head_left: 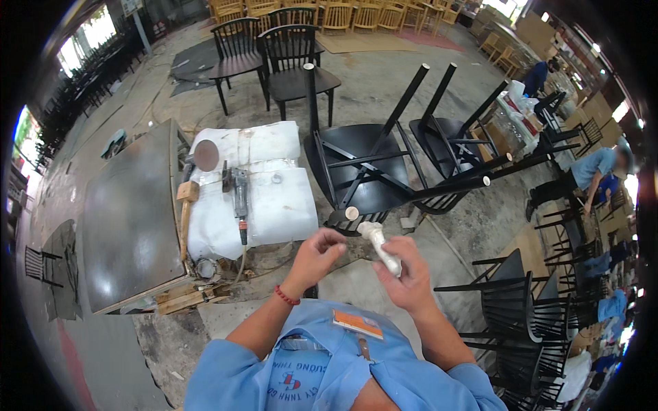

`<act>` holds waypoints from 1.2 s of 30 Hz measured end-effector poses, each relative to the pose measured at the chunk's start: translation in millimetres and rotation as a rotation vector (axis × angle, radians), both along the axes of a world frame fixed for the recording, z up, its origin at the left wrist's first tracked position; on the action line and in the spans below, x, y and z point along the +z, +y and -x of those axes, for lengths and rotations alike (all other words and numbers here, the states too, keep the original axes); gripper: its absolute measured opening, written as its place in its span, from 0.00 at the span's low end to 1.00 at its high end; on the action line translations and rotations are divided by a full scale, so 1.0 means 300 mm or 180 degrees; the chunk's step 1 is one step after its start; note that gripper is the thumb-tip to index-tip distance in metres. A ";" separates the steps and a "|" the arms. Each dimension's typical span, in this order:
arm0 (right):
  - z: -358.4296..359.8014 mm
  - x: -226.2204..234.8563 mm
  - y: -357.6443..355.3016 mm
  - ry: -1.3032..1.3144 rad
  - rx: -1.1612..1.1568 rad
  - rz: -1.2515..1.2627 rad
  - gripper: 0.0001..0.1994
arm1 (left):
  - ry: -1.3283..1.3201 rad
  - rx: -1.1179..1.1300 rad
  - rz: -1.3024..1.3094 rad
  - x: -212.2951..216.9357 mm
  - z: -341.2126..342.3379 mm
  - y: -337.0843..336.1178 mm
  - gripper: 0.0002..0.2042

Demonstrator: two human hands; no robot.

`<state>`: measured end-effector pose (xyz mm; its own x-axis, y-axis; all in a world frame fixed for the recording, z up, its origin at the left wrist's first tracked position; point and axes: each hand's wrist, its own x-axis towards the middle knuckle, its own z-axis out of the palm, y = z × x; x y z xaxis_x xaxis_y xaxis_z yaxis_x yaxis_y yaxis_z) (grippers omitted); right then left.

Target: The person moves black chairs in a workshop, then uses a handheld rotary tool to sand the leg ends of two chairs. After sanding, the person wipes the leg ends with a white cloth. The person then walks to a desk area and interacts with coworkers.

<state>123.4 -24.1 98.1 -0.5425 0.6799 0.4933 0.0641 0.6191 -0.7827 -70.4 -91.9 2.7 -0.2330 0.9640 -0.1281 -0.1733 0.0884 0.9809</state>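
My right hand [407, 272] is closed around a white, lumpy, tube-shaped thing [379, 244] with a knobbed upper end; its exact kind I cannot make out. That end points up and left, close to the pale tip of a black chair leg. My left hand [317, 256] hovers across from it, fingers loosely curled, a gap between thumb and forefinger, nothing visible in them. Just beyond both hands, a black chair [367, 171] lies upturned with its legs in the air. Another upturned black chair [445, 144] is behind it to the right.
At left, a mallet [185, 212], a power tool [240, 195] and a round sanding disc [206, 155] lie by white padding [281, 205] and a dark metal-topped table [130, 219]. Upright black chairs [291, 68] stand ahead. More chairs [507, 301] and a co-worker [593, 168] are at right.
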 end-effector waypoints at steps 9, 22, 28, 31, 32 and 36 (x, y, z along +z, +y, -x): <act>0.150 -0.078 0.190 0.0544 -0.0214 0.1968 0.10 | 0.1641 -0.0042 -0.1002 -0.082 0.088 0.266 0.25; 0.183 -0.125 0.233 -0.0110 -0.0652 0.1710 0.11 | 0.1560 -0.0128 -0.1180 -0.118 0.120 0.272 0.25; 0.201 -0.133 0.222 -0.0030 -0.0405 0.1828 0.10 | 0.1550 -0.0186 -0.1108 -0.122 0.120 0.276 0.27; 0.216 -0.148 0.244 -0.0002 -0.0622 0.1854 0.10 | 0.1502 -0.0201 -0.1091 -0.126 0.121 0.276 0.26; 0.210 -0.149 0.264 0.0054 -0.0786 0.1749 0.10 | 0.1470 -0.0188 -0.1106 -0.125 0.123 0.276 0.26; 0.103 -0.133 0.346 0.0550 -0.1159 0.1778 0.11 | 0.1666 -0.0411 -0.1269 -0.104 0.157 0.299 0.26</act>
<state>92.5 79.7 58.2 -0.1763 0.9815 0.0746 0.0373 0.0824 -0.9959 -117.3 -2.3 -28.4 -0.0472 0.9385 0.3421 0.3218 -0.3099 0.8946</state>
